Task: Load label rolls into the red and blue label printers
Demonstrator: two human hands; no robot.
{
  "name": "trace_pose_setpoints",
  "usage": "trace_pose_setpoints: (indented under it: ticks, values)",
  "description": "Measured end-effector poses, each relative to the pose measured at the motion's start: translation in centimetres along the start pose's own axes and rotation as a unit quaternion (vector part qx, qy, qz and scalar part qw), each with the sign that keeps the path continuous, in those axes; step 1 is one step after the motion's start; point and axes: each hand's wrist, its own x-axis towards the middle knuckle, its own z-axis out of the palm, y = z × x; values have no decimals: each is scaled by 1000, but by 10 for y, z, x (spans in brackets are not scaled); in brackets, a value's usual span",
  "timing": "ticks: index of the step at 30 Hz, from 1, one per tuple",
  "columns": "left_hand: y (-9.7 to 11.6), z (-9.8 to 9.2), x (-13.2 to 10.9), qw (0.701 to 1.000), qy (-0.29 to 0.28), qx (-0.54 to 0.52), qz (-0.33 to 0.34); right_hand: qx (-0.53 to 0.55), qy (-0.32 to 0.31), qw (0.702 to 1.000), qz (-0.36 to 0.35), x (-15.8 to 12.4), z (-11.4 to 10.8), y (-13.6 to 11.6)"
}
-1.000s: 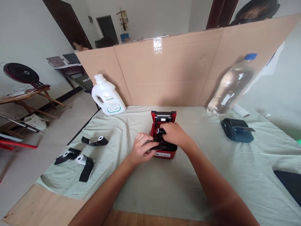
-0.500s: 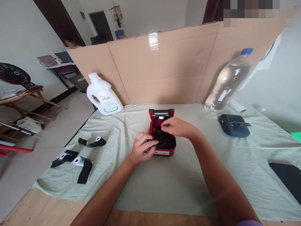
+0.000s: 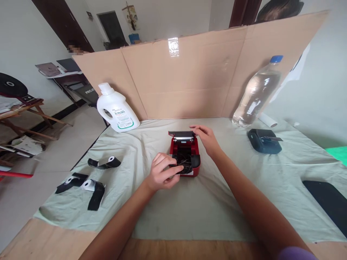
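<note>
A small red and black printer (image 3: 197, 150) stands on the pale green cloth with its lid (image 3: 182, 134) raised partway. Black paper strip (image 3: 187, 164) lies over its front opening. My left hand (image 3: 165, 171) is at the printer's front left, its fingers closed on the black paper. My right hand (image 3: 206, 139) touches the right end of the lid from behind, fingers stretched out and holding nothing.
Rolls with black paper (image 3: 96, 195) lie at the left. A white jug (image 3: 118, 110) and a large water bottle (image 3: 257, 94) stand before the cardboard screen (image 3: 189, 79). A dark device (image 3: 264, 141) and a black phone-like slab (image 3: 328, 202) are at the right.
My right hand has moved from inside the printer up to the lid's right end. The lid has tipped forward and down somewhat. My left hand stays at the front with the paper.
</note>
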Motion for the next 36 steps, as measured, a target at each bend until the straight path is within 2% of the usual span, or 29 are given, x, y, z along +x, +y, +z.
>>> trace_pose_setpoints:
  ticks: [4, 8, 10, 12, 17, 21, 23, 24, 26, 27, 29, 30, 32, 33, 34, 36]
  values:
    - [1, -2, 0, 1000, -14, 3, 9, 9, -13, 1000, 24, -37, 1, 17]
    - [-2, -3, -2, 999, 26, -15, -30, 108, -47, 991, 68, -58, 3, 41]
    - [-3, -2, -1, 997, 45, -21, -63, 133, -53, 987, 68, -60, 4, 50]
    - [-2, -2, 1, 997, 41, -26, -67, 144, -47, 986, 67, -59, 4, 55]
    - [-2, -6, 6, 997, 23, -45, -50, 154, -38, 985, 67, -55, 2, 58]
    - [-8, -12, 1, 997, 1, -83, -7, 137, -47, 988, 52, -56, 1, 59]
    - [-14, -12, -2, 994, 20, -98, -45, 131, -51, 989, 41, -58, 1, 60]
    - [-16, -11, -4, 990, 28, -94, -100, 132, -51, 989, 38, -59, 2, 61]
    - [-22, -5, -6, 960, 21, -88, -264, 141, -47, 988, 39, -62, 3, 64]
    - [-25, -1, -7, 931, 7, -100, -351, 146, -46, 987, 41, -63, 4, 65]
    - [-29, 9, -8, 855, -21, -173, -488, 154, -45, 986, 38, -64, 6, 67]
    - [-30, 12, -9, 814, -25, -228, -534, 159, -46, 986, 33, -65, 6, 67]
    - [-30, 18, -9, 741, -20, -329, -585, 176, -46, 983, 23, -65, 7, 69]
    - [-30, 19, -8, 715, -15, -364, -597, 187, -46, 981, 22, -64, 7, 69]
    - [-29, 20, -7, 696, -11, -388, -604, 198, -48, 979, 25, -64, 7, 70]
    - [-26, 21, -5, 678, -3, -409, -611, 212, -49, 975, 36, -62, 7, 72]
